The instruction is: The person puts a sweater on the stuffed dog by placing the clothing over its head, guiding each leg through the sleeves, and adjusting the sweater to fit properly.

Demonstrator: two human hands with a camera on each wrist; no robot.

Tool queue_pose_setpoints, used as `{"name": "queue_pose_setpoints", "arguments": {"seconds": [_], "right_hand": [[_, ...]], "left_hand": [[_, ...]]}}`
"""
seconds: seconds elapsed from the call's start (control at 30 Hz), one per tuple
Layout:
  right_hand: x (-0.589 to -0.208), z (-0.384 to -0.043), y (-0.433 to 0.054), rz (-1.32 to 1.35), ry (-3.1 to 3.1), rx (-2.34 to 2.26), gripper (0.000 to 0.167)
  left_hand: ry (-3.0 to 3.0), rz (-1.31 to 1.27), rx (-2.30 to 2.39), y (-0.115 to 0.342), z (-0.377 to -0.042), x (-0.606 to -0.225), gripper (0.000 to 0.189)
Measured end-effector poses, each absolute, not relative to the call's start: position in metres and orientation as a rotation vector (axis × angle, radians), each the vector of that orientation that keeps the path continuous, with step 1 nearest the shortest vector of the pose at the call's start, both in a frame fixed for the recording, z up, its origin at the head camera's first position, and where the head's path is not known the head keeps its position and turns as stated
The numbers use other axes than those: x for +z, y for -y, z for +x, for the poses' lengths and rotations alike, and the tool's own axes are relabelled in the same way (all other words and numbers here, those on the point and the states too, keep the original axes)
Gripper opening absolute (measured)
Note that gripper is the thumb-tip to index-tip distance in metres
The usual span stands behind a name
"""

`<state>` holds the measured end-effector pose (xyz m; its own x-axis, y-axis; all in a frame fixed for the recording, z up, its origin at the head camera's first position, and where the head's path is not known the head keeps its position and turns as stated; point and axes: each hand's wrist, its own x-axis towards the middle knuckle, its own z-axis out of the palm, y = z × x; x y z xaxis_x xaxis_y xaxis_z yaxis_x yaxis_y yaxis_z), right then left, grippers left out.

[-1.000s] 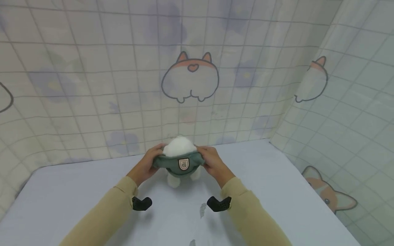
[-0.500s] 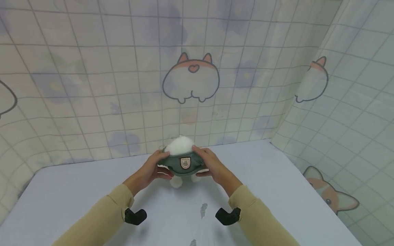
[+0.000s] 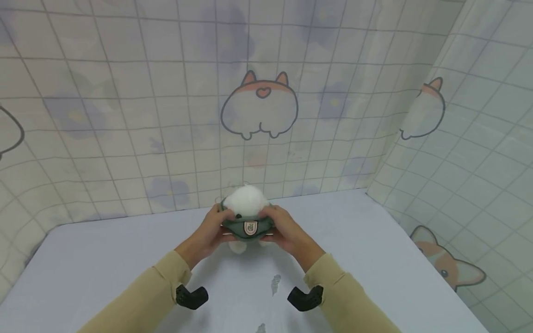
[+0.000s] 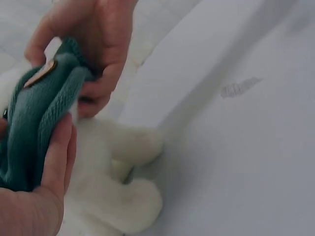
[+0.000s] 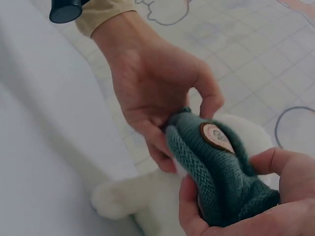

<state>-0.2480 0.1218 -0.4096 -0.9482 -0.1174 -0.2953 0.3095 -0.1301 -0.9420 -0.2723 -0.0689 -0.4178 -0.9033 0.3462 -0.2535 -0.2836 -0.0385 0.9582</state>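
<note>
A white plush toy sits at the back of the table, with a dark eye showing above a green knitted garment stretched across its front. A pale shield-shaped patch is on the knit. My left hand grips one side of the garment, thumb above and fingers beneath. On the other side my right hand holds it the same way. In the left wrist view the plush's stubby legs stick out below the knit. The right wrist view has the folded, ribbed edge between both hands.
The white table has grey smudge marks in front of the plush. Behind it hangs a gridded cloth with cartoon corgi prints, and another side of cloth borders the right. Black wrist devices sit under both sleeves.
The hands first held the garment's ends wide, then moved inward with thumbs on its upper edge. That edge is now lower, baring the plush's eye and more of its head.
</note>
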Motion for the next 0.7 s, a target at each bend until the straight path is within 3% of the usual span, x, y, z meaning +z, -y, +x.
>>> {"name": "queue_pose_setpoints", "arguments": {"seconds": [0.37, 0.6, 0.7], "right_hand": [[-0.422, -0.246, -0.12, 0.27, -1.904, -2.183, 0.063], [-0.43, -0.244, -0.114, 0.319, -1.838, -2.335, 0.073], [-0.43, -0.243, -0.114, 0.33, -1.836, -2.344, 0.063]], "left_hand": [[-1.873, 0.052, 2.003, 0.062, -0.273, -0.427, 0.074], [-1.791, 0.106, 2.099, 0.06, -0.27, -0.434, 0.081], [-1.781, 0.054, 2.121, 0.059, -0.27, -0.436, 0.078]]}}
